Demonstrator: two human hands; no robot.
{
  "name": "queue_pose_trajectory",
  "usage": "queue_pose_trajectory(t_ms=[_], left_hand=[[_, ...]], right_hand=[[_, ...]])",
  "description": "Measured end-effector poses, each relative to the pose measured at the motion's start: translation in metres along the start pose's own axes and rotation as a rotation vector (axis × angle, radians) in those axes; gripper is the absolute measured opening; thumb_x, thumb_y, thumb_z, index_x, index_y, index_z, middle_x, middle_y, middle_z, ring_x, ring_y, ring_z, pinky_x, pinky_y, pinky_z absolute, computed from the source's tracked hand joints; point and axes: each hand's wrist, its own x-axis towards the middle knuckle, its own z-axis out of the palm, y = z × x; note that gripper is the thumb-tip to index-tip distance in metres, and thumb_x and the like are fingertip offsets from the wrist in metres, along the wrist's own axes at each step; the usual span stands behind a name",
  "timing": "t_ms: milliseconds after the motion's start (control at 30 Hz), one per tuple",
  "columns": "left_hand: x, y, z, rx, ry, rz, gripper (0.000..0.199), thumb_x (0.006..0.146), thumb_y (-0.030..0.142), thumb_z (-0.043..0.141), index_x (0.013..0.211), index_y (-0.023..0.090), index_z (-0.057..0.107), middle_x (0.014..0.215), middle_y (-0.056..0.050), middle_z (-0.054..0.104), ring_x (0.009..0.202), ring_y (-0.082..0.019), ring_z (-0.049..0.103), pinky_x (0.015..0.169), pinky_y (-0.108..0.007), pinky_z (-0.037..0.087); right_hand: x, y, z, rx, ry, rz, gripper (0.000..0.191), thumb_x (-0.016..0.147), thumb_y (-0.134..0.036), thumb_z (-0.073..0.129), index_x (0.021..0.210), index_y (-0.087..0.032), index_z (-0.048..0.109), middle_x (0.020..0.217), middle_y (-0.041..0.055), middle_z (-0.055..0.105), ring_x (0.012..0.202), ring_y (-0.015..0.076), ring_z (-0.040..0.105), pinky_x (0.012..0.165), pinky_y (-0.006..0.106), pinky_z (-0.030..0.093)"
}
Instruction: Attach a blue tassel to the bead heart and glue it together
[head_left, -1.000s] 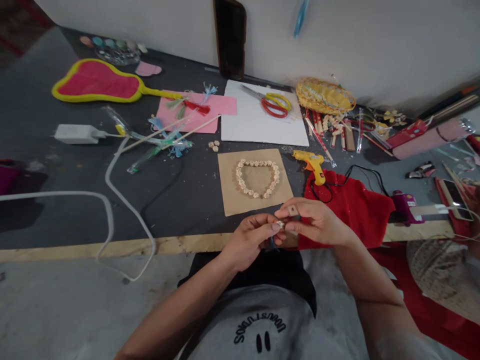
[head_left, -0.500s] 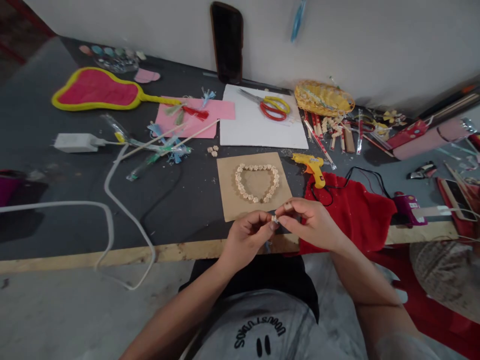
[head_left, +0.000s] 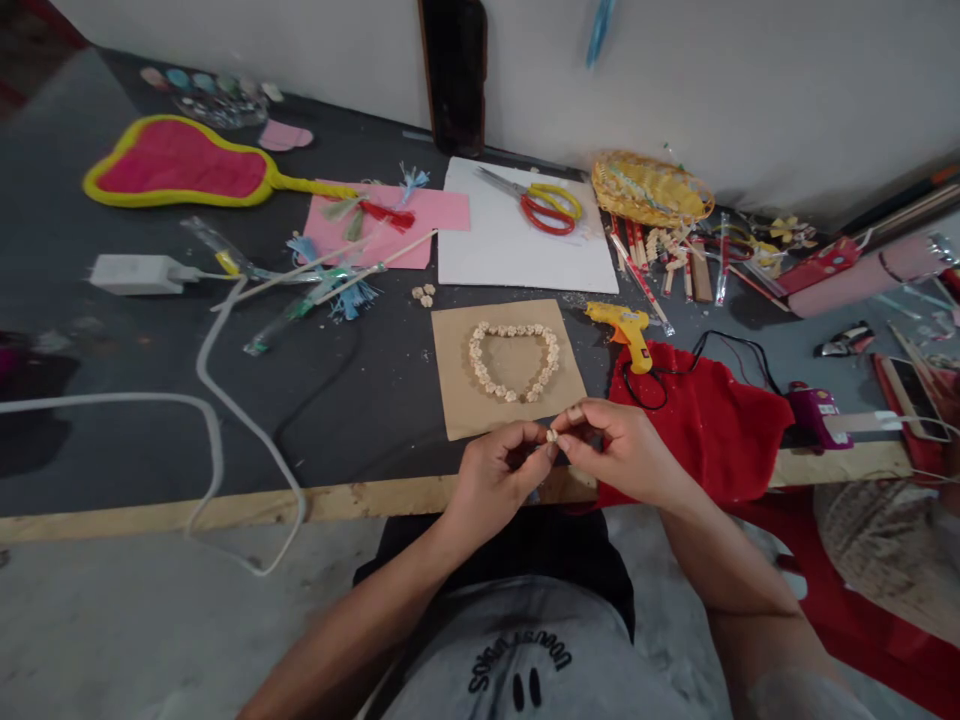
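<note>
Between the fingertips of my left hand (head_left: 501,470) and my right hand (head_left: 616,448) is a small cream flower-shaped piece (head_left: 552,436). Both hands pinch it just above the table's front edge. Right behind them lies a square brown card (head_left: 457,350) with a heart-like outline of similar cream flower pieces (head_left: 552,358) on it. A few loose flower pieces (head_left: 424,295) rest to the left of the card. To its right is a yellow hot glue gun (head_left: 628,330), lying partly over a red cloth (head_left: 720,420).
Red-and-yellow-handled scissors (head_left: 551,208) lie on a white board (head_left: 495,260) at the back. A yellow basket (head_left: 652,190) and several small sticks stand right of it. On the left are a pink fan-like paddle (head_left: 187,165), a white charger (head_left: 139,273) and its cable (head_left: 217,400).
The camera view has shifted slightly. Both hands stay together at the table edge, and the small flower piece has turned a little between the fingertips.
</note>
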Motion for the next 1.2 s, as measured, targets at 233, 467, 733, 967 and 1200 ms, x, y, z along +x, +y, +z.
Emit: queue_pose_trajectory(t_ms=[233, 467, 733, 967, 1200], left_hand=[[0.0, -0.001, -0.001, 0.023, -0.024, -0.004, 0.022, 0.082, 0.037, 0.065, 0.08, 0.016, 0.07, 0.069, 0.0, 0.064, 0.062, -0.011, 0.054, 0.06, -0.021, 0.042], [-0.002, 0.0, 0.001, 0.074, 0.05, 0.019, 0.02, 0.08, 0.035, 0.065, 0.074, 0.017, 0.069, 0.064, 0.001, 0.062, 0.059, -0.01, 0.051, 0.056, -0.02, 0.04], [-0.003, 0.001, -0.006, -0.095, 0.104, -0.154, 0.029, 0.072, 0.045, 0.076, 0.072, 0.017, 0.068, 0.066, -0.001, 0.067, 0.058, -0.012, 0.056, 0.054, -0.023, 0.048], [0.001, -0.004, -0.013, -0.137, 0.093, -0.115, 0.03, 0.077, 0.046, 0.076, 0.075, 0.017, 0.072, 0.063, 0.0, 0.067, 0.056, -0.01, 0.057, 0.053, -0.021, 0.05], [0.002, -0.008, -0.02, -0.187, 0.125, -0.126, 0.028, 0.079, 0.045, 0.076, 0.078, 0.017, 0.071, 0.075, -0.002, 0.072, 0.059, -0.01, 0.06, 0.056, -0.023, 0.053]], right_hand=[[-0.002, 0.0, 0.001, 0.009, -0.003, 0.012, 0.008, 0.084, -0.02, 0.063, 0.088, -0.02, 0.07, 0.084, 0.0026, 0.075, 0.071, 0.0132, 0.069, 0.064, 0.023, 0.055], [-0.003, 0.002, 0.004, 0.072, -0.02, 0.001, 0.011, 0.09, -0.026, 0.064, 0.094, -0.019, 0.071, 0.088, 0.0043, 0.076, 0.075, 0.0144, 0.071, 0.067, 0.024, 0.056], [-0.008, 0.03, -0.029, -0.213, 0.331, 0.026, 0.018, 0.095, -0.038, 0.061, 0.101, -0.023, 0.068, 0.099, 0.0061, 0.075, 0.089, 0.0195, 0.072, 0.078, 0.031, 0.058], [0.032, 0.079, -0.079, -0.586, 0.453, 0.319, 0.025, 0.086, -0.043, 0.065, 0.097, -0.02, 0.061, 0.097, 0.0105, 0.074, 0.088, 0.0263, 0.07, 0.083, 0.042, 0.055], [0.06, 0.092, -0.085, -0.599, 0.313, 0.508, 0.032, 0.084, -0.044, 0.07, 0.101, -0.017, 0.067, 0.099, 0.0123, 0.075, 0.095, 0.0291, 0.072, 0.084, 0.039, 0.053]])
